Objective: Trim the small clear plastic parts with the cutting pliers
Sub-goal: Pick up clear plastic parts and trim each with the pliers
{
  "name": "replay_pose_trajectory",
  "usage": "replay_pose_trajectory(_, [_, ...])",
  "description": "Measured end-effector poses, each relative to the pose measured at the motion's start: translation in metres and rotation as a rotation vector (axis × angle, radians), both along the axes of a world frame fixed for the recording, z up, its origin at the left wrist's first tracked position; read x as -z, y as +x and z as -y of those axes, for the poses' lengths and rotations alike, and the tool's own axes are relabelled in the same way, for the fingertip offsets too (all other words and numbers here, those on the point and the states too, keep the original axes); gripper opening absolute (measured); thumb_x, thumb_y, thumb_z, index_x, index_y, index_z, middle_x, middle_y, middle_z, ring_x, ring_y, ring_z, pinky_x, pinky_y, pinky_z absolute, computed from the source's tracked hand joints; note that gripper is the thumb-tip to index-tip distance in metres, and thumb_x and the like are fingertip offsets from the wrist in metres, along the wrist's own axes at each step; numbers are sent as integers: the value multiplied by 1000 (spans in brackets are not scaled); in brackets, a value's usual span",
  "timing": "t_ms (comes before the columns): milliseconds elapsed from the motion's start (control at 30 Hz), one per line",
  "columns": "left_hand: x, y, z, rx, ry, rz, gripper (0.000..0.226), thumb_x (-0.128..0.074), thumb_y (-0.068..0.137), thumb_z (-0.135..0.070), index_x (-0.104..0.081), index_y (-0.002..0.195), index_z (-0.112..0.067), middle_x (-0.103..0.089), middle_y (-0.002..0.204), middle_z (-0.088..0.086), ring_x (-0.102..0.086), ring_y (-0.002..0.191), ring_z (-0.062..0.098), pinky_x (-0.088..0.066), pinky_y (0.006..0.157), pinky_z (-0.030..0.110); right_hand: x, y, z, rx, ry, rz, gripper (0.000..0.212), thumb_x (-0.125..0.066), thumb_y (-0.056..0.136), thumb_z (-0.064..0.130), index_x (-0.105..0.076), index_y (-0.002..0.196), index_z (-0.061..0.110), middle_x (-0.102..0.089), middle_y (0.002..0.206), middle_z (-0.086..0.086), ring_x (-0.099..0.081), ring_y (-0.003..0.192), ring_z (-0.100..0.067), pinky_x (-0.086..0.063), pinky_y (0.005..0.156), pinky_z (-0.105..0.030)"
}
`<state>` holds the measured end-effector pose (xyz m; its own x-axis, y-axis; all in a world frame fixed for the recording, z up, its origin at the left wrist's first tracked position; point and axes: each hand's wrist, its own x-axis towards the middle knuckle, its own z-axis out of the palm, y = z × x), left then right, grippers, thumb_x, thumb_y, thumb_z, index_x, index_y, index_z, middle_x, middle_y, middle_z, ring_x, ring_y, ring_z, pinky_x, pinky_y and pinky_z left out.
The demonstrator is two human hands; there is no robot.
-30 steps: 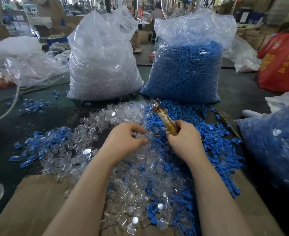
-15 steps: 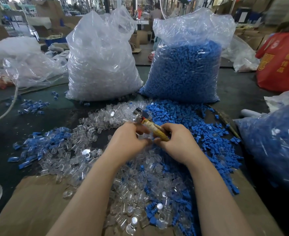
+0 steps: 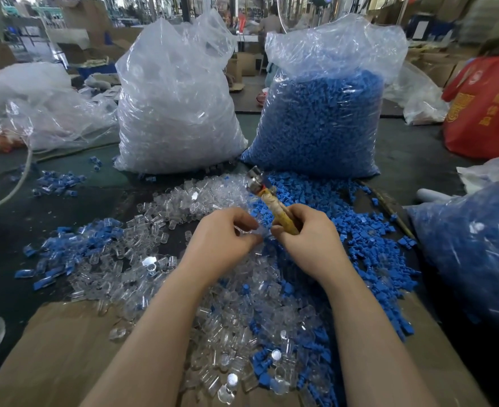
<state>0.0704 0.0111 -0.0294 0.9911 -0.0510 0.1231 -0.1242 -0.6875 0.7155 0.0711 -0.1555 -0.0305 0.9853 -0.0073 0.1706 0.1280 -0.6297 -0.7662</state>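
Observation:
My right hand (image 3: 304, 233) grips the cutting pliers (image 3: 271, 202) by their yellow taped handle, and the metal head points up and away to the left. My left hand (image 3: 223, 236) pinches a small clear plastic part (image 3: 258, 230) between thumb and fingertips, close to the right hand's fingers. Both hands hover over a loose pile of clear parts (image 3: 160, 254) mixed with blue parts (image 3: 368, 245) on the dark table.
A tall bag of clear parts (image 3: 178, 113) and a bag of blue parts (image 3: 321, 121) stand behind the pile. Another blue-filled bag (image 3: 471, 254) lies at the right, a red bag (image 3: 489, 107) beyond it. Brown cardboard (image 3: 57, 353) covers the near table edge.
The pliers swung left toward the left hand, then back a little right and more upright. The hands stayed close together over the pile.

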Motion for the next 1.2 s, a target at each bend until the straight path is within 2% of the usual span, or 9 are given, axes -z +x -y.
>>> replay_pose_trajectory(133, [1, -1, 2, 44, 33, 16, 21, -73, 85, -39, -68, 105, -40, -65, 99, -18, -54, 84, -6, -39, 66, 13, 0, 0, 0, 19, 107, -7, 4, -69, 86, 23, -65, 87, 23, -66, 75, 4, -59, 68, -15, -51, 66, -36])
replay_pose_trajectory(267, [1, -2, 5, 26, 69, 54, 16, -77, 82, -35, -71, 95, -40, -64, 95, -19, -50, 79, -8, -35, 63, 13, 3, 2, -1, 55, 143, 0, 7, -71, 86, 26, -67, 86, 20, -64, 70, 4, -53, 60, -13, -46, 59, -34])
replay_pose_trajectory(400, [1, -2, 8, -39, 11, 57, 11, -75, 84, -37, -66, 90, -35, -64, 81, -20, -57, 74, -5, -42, 64, 15, 4, 4, 0, 84, 225, 25, 6, -73, 85, 26, -68, 84, 22, -62, 66, 9, -51, 56, -4, -39, 58, -26])
replay_pose_trajectory(500, [-2, -2, 8, -90, -179, 60, 13, -75, 85, -33, -63, 87, -33, -66, 77, -14, -59, 67, -6, -40, 59, 14, 2, 2, 0, 56, 308, 33, 8, -72, 86, 20, -69, 82, 26, -63, 62, 17, -53, 54, 3, -41, 54, -17])
replay_pose_trajectory(567, [-6, -3, 6, -69, -406, 14, 15, -77, 84, -23, -66, 92, -27, -71, 83, -6, -64, 73, -1, -46, 63, 14, 0, 1, -1, 13, 369, 40, 14, -71, 88, 15, -70, 82, 28, -66, 64, 19, -56, 57, 6, -42, 52, -10])
replay_pose_trajectory(667, [-15, -6, 4, 2, -695, -81, 20, -78, 81, -9, -72, 97, -19, -75, 88, 3, -69, 80, 11, -54, 71, 20, -3, -1, -3, -16, 396, 61, 15, -70, 89, 16, -70, 81, 29, -67, 69, 11, -54, 57, 2, -45, 52, -11])
replay_pose_trajectory(800, [-20, -8, 3, 22, -1019, -189, 22, -73, 81, -2, -71, 99, -14, -77, 91, 5, -73, 83, 16, -58, 74, 26, -4, -3, -5, -43, 414, 92, 13, -71, 89, 18, -67, 81, 26, -61, 61, 14, -49, 53, 2, -42, 51, -11])
replay_pose_trajectory(967, [-21, -7, 8, 10, -1216, -274, 19, -63, 87, 5, -62, 103, -6, -75, 101, 14, -74, 95, 26, -61, 80, 33, -7, -6, -5, -66, 447, 135, 12, -70, 89, 16, -65, 82, 23, -59, 62, 12, -49, 55, 2, -42, 52, -11])
replay_pose_trajectory(1200, [-23, -6, 9, -55, -1254, -277, 18, -62, 85, 1, -64, 101, -7, -75, 83, 8, -75, 79, 21, -61, 68, 26, -9, -7, -6, -62, 512, 170, 15, -70, 90, 17, -65, 80, 27, -61, 69, 4, -52, 62, -6, -47, 59, -16])
